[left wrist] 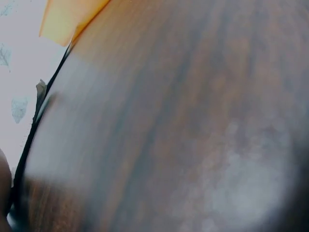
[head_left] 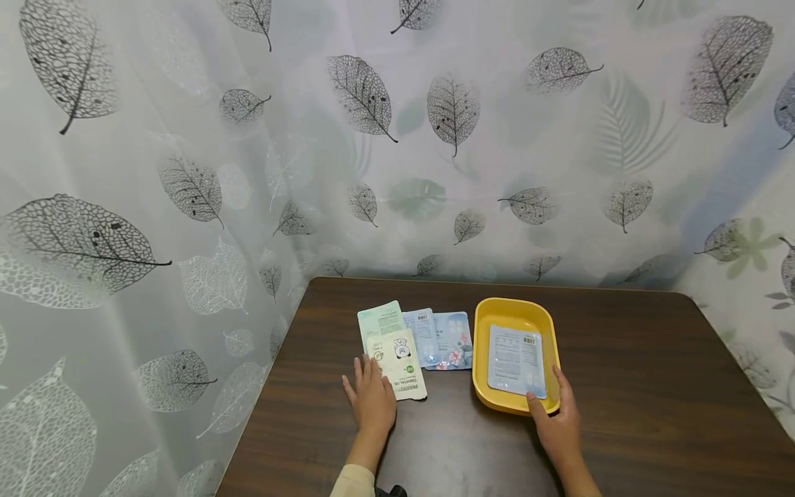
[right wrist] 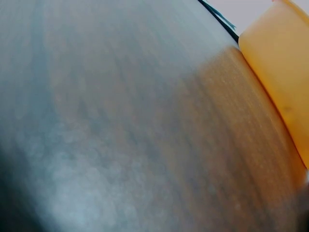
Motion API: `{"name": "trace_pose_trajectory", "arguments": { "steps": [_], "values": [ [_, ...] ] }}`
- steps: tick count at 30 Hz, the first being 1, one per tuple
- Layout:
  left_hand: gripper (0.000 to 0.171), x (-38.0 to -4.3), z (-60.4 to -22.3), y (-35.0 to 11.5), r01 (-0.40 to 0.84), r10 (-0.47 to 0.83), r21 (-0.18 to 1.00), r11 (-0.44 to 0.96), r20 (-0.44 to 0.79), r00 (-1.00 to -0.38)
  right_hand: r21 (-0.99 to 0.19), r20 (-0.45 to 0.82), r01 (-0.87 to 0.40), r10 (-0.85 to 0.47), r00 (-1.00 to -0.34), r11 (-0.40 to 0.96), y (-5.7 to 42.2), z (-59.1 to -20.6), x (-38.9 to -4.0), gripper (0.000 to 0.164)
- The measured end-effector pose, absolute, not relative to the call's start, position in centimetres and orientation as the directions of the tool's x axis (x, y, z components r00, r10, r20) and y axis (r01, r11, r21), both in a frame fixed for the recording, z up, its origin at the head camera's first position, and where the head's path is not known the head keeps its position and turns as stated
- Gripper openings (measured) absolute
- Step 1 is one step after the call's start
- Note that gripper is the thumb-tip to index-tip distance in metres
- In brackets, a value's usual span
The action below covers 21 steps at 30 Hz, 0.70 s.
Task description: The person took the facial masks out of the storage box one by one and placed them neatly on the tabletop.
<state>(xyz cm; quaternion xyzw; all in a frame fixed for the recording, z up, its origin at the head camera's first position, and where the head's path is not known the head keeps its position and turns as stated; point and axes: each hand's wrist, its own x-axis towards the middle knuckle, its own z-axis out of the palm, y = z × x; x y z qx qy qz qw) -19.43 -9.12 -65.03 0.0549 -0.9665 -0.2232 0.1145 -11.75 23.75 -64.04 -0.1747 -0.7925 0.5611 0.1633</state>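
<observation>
My left hand (head_left: 373, 399) rests with spread fingers at the left edge of a cream sheet-mask packet (head_left: 402, 379) bearing a panda drawing. That packet overlaps a pale green packet (head_left: 379, 319). Beside them lie a light blue packet (head_left: 421, 338) and a blue packet with pink flowers (head_left: 456, 335), partly overlapped. My right hand (head_left: 557, 424) holds the near right corner of a yellow plastic tray (head_left: 481, 359), thumb over the rim and fingers along the outer side. Inside the tray, another blue packet (head_left: 515, 359) lies with its printed back up.
All of this stands on a dark brown wooden table (head_left: 652, 373). A leaf-patterned curtain (head_left: 410, 138) hangs behind the table and along its left side. Both wrist views show mostly blurred tabletop, with the tray's yellow wall (right wrist: 280, 72) at the right wrist view's edge.
</observation>
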Motion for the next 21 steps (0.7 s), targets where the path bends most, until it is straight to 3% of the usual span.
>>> {"name": "trace_pose_trajectory", "arguments": {
  "steps": [10, 21],
  "values": [
    [0.054, -19.27, -65.14, -8.99, -0.064, -0.144, 0.345, 0.936, 0.211, -0.967, -0.949, 0.052, 0.1, 0.461, -0.886, 0.299, 23.71, -64.15, -11.56, 0.077],
    [0.056, -19.36, -65.13, -8.96, -0.077, -0.178, 0.434, 0.897, 0.198, -0.964, -0.95, 0.055, 0.097, 0.465, -0.884, 0.296, 23.65, -64.05, -11.6, 0.077]
  ]
}}
